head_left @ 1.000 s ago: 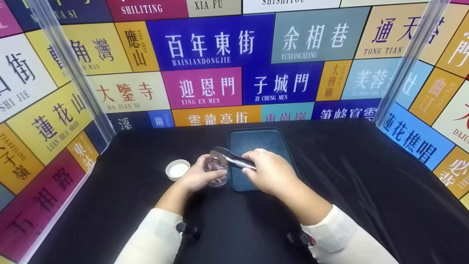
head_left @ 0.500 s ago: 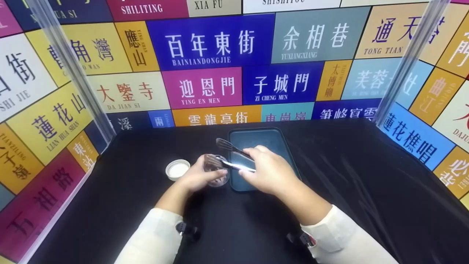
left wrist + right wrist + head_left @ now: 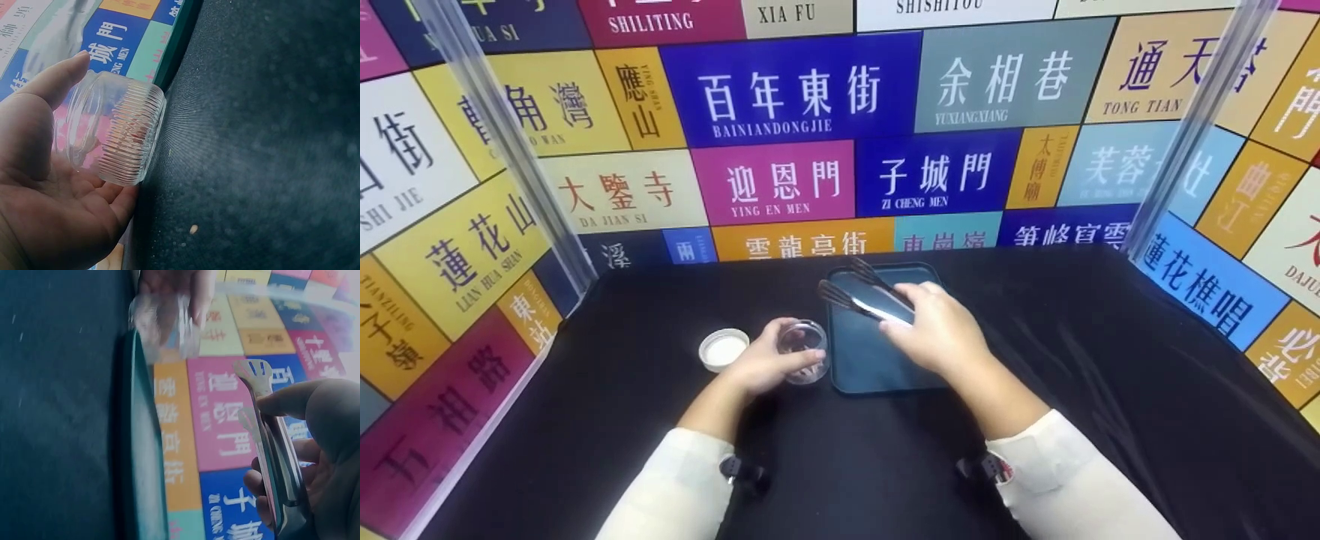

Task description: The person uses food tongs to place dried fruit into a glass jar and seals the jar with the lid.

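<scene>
A clear ribbed jar (image 3: 805, 331) stands uncovered on the black cloth, and my left hand (image 3: 756, 366) grips its side. Small pinkish pieces show inside; their kind is unclear. In the left wrist view the thumb and fingers curl round the jar (image 3: 121, 132). My right hand (image 3: 943, 330) holds metal tongs (image 3: 870, 309) above the dark tray (image 3: 874, 371), to the jar's right. Apart stand the two slotted ends of the tongs, with nothing seen between them. The right wrist view shows thumb and fingers around the tongs (image 3: 278, 461).
Left of the jar lies a round white lid (image 3: 724, 349), inner side up. Panels with printed characters (image 3: 791, 86) wall off the back and sides. Clear upright posts (image 3: 1177, 150) stand at the back corners. A tiny pale speck (image 3: 194, 229) lies on the cloth.
The tongs have come out of the jar's mouth and moved right and away over the tray. Their ends have spread apart. My left hand and the jar have stayed put.
</scene>
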### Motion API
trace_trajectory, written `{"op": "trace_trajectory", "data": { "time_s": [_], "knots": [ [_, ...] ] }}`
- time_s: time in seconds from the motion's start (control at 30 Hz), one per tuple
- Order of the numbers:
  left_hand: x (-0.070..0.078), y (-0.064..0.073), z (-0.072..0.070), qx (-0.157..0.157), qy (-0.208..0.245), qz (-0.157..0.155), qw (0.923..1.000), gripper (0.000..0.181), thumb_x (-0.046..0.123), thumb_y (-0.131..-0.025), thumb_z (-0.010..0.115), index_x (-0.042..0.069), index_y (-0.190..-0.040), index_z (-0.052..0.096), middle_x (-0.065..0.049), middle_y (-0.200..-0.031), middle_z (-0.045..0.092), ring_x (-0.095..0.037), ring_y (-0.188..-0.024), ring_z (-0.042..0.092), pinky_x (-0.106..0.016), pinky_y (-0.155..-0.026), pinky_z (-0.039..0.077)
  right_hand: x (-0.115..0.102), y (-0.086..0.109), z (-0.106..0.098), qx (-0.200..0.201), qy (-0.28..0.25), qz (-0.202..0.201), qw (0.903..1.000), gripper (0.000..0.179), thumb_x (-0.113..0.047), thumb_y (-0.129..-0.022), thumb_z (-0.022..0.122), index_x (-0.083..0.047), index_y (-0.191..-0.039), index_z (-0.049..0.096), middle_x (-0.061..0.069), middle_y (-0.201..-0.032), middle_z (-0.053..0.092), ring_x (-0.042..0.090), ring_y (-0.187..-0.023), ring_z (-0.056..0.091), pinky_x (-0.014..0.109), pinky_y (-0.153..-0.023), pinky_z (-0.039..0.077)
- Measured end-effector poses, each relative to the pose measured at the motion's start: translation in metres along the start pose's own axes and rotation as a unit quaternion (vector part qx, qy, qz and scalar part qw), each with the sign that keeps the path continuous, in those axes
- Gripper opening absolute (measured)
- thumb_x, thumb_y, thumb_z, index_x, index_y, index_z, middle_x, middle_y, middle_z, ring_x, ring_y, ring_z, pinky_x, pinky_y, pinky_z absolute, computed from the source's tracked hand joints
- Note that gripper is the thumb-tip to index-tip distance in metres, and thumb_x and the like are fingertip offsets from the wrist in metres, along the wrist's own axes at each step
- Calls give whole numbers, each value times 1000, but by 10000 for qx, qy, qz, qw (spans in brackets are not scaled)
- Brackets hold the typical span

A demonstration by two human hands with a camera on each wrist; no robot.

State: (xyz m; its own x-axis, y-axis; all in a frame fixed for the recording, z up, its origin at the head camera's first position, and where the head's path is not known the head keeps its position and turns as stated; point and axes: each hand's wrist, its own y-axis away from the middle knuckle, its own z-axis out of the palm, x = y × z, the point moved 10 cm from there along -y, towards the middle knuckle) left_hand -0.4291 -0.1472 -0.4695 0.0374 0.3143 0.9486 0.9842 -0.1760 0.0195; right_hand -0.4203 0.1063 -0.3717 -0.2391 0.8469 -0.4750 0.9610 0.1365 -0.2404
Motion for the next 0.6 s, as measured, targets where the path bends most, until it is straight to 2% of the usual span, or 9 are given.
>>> {"op": "trace_trajectory", "data": {
  "time_s": [0.27,0.43,0.6],
  "knots": [
    [1,0,1,-29,-35,36,10000,88,31,-89,88,5,-157,38,-22,-159,54,-38,-150,52,-53,-122,48,52,-16,2,5,151,640,9978,69,-46,-96,73,-16,-156,55,20,-155,58,45,-139,58,65,-117,47],
    [2,1,3,-80,42,9,10000,88,30,-89,88,5,-157,37,-22,-160,53,-39,-151,51,-50,-118,52,76,-21,0,43,98,859,9962,69,-45,-97,73,-13,-155,54,22,-154,58,46,-136,58,65,-115,47],
    [-2,0,3,-83,207,-48,9997,88,27,-89,88,4,-156,37,-23,-162,50,-39,-152,49,-47,-112,58,91,-24,-3,116,-13,982,9951,69,-44,-98,72,-11,-155,53,23,-152,59,46,-135,58,65,-116,46]
  ]
}}
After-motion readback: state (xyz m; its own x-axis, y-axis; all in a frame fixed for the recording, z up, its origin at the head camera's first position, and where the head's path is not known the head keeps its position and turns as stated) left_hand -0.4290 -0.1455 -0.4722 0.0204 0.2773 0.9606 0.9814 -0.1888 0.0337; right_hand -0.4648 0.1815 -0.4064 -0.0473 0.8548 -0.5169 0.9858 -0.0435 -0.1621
